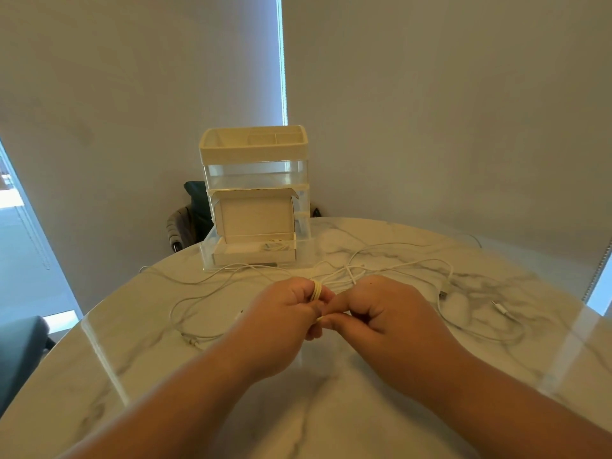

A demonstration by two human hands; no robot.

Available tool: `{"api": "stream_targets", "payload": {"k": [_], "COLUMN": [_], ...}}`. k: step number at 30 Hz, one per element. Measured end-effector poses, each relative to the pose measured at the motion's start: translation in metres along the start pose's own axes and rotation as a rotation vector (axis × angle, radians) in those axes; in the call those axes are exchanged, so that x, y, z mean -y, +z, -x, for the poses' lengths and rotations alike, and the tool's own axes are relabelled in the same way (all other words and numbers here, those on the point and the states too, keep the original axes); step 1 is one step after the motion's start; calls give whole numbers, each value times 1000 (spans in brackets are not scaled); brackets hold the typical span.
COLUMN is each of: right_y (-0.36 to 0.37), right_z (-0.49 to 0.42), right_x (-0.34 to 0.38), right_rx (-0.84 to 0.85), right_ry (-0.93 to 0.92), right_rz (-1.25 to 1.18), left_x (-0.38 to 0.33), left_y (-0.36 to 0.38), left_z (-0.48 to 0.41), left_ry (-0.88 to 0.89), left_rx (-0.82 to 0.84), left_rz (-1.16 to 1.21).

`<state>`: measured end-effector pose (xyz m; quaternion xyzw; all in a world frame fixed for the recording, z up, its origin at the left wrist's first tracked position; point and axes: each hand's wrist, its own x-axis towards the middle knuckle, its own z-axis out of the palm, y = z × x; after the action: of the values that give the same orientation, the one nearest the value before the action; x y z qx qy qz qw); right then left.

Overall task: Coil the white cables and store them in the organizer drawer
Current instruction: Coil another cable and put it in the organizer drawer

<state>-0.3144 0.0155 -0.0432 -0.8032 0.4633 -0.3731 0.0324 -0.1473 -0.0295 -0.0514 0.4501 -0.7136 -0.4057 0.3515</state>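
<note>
Over table [331, 409] — left grip [281, 319] curled round cable coil [316, 290], right grip [381, 313] pinching it.

Head camera: riding at head height, wide-angle, looking forward and down.
Facing: pointing across marble table [318, 412] toward organizer [253, 154] at far edge.
Nearness: hanging close over left hand [281, 323], right hand [387, 318].
</note>
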Motion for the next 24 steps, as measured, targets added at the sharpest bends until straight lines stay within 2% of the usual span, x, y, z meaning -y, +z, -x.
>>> {"api": "stream_targets", "payload": {"k": [5,8,10,13,14,18,24], "right_y": [-4,-5,-6,-6,-5,0,12], "right_z": [-2,-4,-5,-5,-4,-1,3], "right_x": [1,1,1,2,2,1,3], "right_rx": [31,47,54,35,20,30,394], "right_ry": [-7,-17,-19,-12,1,13,155], "right_rz": [15,33,50,32,9,-32,-164], "left_x": [-10,-12,-14,-13,-14,-5,-2], "left_y": [-1,-3,-6,-8,-6,4,-10], "left_z": [8,12,15,14,14,1,-17], "left_ry": [-32,149,216,209,187,-203,-347], "left_rx": [61,73,89,97,89,-41,-359], "left_rz": [40,-220,-240,-238,-193,347,863]}}
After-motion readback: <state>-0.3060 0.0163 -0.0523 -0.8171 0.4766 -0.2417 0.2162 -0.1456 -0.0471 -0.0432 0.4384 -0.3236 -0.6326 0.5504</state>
